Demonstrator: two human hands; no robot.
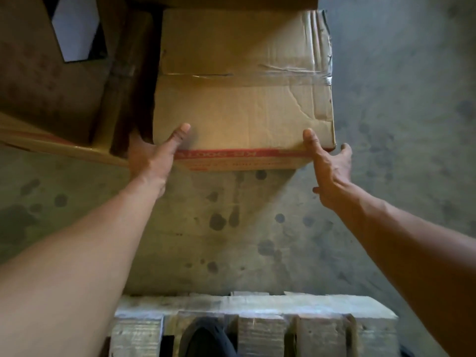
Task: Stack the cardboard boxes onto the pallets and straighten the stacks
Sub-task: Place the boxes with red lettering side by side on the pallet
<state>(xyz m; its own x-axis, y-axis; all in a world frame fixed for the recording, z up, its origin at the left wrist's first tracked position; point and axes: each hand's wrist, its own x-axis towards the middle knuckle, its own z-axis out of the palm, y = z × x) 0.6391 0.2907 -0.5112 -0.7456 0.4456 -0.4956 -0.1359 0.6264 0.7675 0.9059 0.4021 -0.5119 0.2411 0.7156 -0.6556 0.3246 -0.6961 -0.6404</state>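
A taped cardboard box (242, 99) with a red printed stripe along its near side lies in front of me, above the concrete floor. My left hand (154, 155) holds its near left corner, thumb on the top face and fingers hidden down the side. My right hand (327, 163) is at the near right corner, thumb on the top edge, fingers spread past the corner. A wooden pallet (257, 323) lies at the bottom of the view, close to my feet.
Another cardboard box (51, 81) sits to the left, partly overlapping the view of the one I hold, with a pale opening (74, 29) above it. Stained concrete floor (399, 99) stretches to the right and between box and pallet. A dark shoe (206, 341) stands on the pallet.
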